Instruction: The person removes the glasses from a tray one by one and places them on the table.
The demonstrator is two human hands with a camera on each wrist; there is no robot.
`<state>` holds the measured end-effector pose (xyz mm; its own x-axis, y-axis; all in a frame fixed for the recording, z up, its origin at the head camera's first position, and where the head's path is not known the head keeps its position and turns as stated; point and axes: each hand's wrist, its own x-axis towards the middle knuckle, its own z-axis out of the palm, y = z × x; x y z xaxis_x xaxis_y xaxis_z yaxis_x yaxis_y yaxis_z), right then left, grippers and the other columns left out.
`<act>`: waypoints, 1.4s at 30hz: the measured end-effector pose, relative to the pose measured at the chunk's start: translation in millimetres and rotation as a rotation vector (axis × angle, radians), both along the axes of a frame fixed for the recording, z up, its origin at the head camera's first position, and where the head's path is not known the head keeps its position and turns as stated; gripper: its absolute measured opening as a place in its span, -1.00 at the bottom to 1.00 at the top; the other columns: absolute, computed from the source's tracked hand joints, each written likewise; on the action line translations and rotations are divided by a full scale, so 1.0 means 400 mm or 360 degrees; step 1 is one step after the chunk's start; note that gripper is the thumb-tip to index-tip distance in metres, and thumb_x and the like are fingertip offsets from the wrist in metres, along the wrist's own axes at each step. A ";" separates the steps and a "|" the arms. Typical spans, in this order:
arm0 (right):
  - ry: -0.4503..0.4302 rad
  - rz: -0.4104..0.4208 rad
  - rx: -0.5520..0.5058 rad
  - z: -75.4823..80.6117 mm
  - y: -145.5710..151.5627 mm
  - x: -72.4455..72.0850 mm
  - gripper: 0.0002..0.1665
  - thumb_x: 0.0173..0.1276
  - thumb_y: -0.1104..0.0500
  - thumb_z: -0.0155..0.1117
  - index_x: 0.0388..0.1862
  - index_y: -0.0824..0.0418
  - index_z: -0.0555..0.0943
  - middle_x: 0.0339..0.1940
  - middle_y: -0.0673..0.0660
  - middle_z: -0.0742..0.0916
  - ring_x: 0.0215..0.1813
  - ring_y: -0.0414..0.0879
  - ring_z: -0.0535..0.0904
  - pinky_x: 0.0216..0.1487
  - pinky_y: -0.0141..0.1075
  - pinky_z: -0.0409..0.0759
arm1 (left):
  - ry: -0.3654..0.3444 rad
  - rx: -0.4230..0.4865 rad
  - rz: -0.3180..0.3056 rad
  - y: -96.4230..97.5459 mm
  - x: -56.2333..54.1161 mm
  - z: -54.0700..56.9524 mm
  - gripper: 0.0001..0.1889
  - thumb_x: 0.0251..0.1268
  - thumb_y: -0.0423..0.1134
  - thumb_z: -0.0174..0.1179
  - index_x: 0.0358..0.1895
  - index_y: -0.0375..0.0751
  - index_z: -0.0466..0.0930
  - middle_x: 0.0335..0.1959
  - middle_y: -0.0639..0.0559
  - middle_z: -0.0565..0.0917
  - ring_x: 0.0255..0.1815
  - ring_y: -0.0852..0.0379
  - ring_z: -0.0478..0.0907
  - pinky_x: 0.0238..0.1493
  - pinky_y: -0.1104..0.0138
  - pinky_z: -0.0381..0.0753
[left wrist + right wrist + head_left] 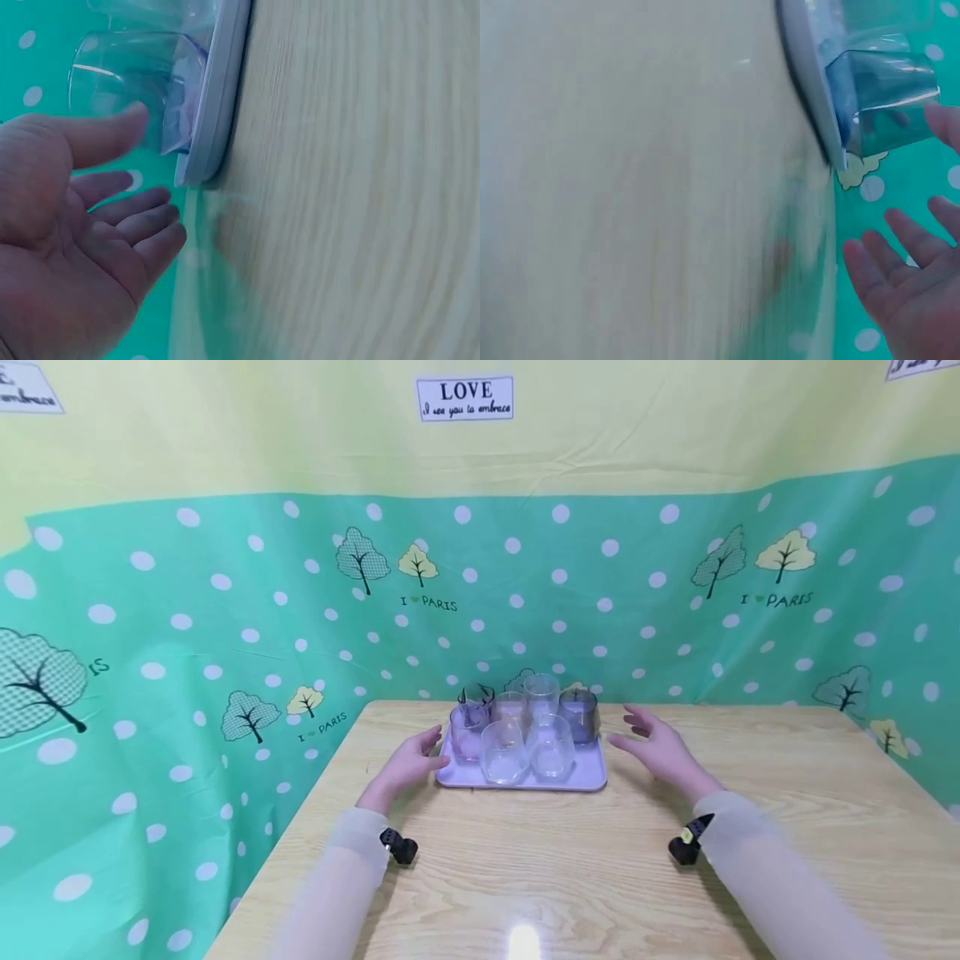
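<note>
A pale purple tray lies on the table and carries several drinking glasses. Two clear glasses stand along its front. At its right is a dark grey glass, at its left a purple-tinted glass. Further back rises another clear glass, partly hidden by those before it. My left hand is beside the tray's left end, fingers parted and nothing in them; in the left wrist view its thumb overlaps a glass. Off the right end, my right hand spreads its fingers near the dark glass, holding nothing.
The light wooden table extends in front of the tray and to both sides. Behind it hangs a green and yellow cloth with dots and tree prints, close to the tray's back. Each wrist bears a small black camera.
</note>
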<state>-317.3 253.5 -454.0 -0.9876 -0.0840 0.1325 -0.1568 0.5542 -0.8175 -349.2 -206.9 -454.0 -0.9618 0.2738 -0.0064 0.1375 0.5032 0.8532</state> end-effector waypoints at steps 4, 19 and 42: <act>-0.0036 -0.0049 -0.0277 -0.016 -0.038 -0.039 0.14 0.51 -0.01 0.44 0.78 0.29 -0.01 0.66 0.45 0.33 0.62 0.41 0.28 0.57 0.19 0.36 | -0.0058 0.0160 0.0031 0.010 0.000 -0.017 -0.16 0.34 -0.57 0.26 0.65 -0.50 0.09 0.64 -0.40 0.24 0.64 -0.31 0.24 0.60 0.00 0.29; 0.0014 -0.0013 -0.0427 -0.035 -0.121 -0.101 0.22 0.42 0.09 0.53 0.81 0.14 -0.05 0.74 0.38 0.21 0.69 0.39 0.15 0.68 0.22 0.11 | -0.0107 0.0137 0.0197 0.019 0.000 -0.028 -0.25 0.22 -0.65 0.28 0.53 -0.55 0.32 0.54 -0.36 0.41 0.56 -0.25 0.36 0.51 0.06 0.43; -0.0129 -0.0126 -0.0188 -0.036 -0.135 -0.099 0.21 0.47 -0.10 0.47 0.82 0.10 -0.05 0.77 0.34 0.14 0.72 0.39 0.02 0.69 0.25 0.01 | -0.0151 0.0102 0.0267 0.021 -0.003 -0.037 -0.25 0.18 -0.64 0.25 0.53 -0.48 0.37 0.52 -0.31 0.45 0.57 -0.23 0.35 0.52 0.05 0.41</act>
